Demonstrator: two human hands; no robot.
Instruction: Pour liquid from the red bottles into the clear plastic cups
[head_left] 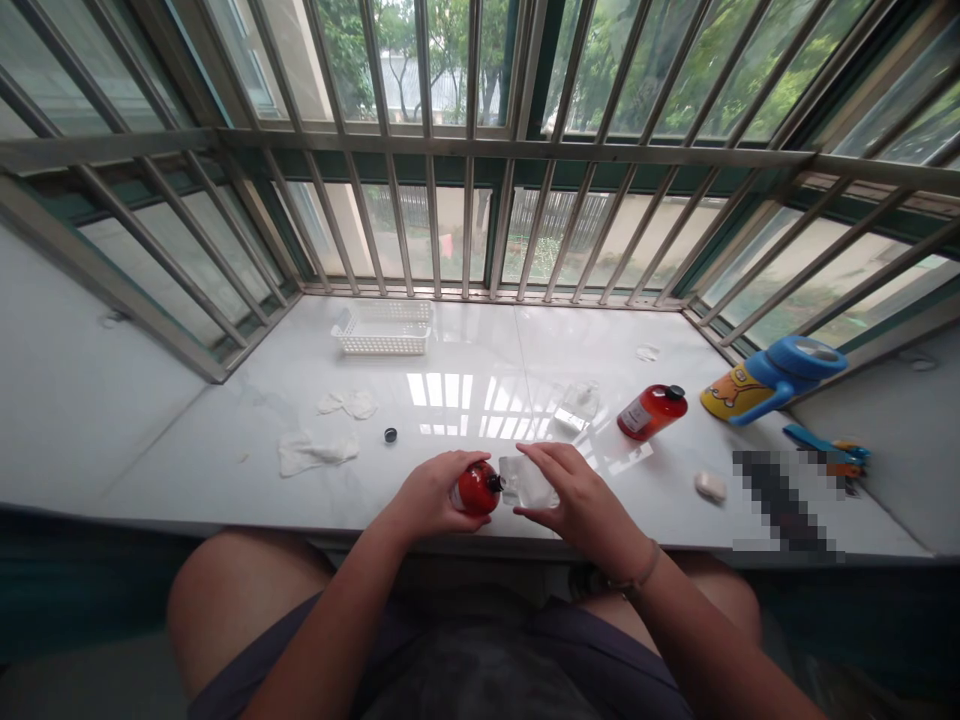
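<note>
Head view, red bottle [478, 488], inside left grip [433, 496]

Daylight through windows, glare on white counter [480, 375], stretched edges, pixelated patch [787, 500]

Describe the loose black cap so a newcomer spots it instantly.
Below the window bars runs a glossy white ledge with a white basket. Nearer the person, just right of the crumpled tissues, lies a small round cap: black, where basket and tissues are white.
</note>
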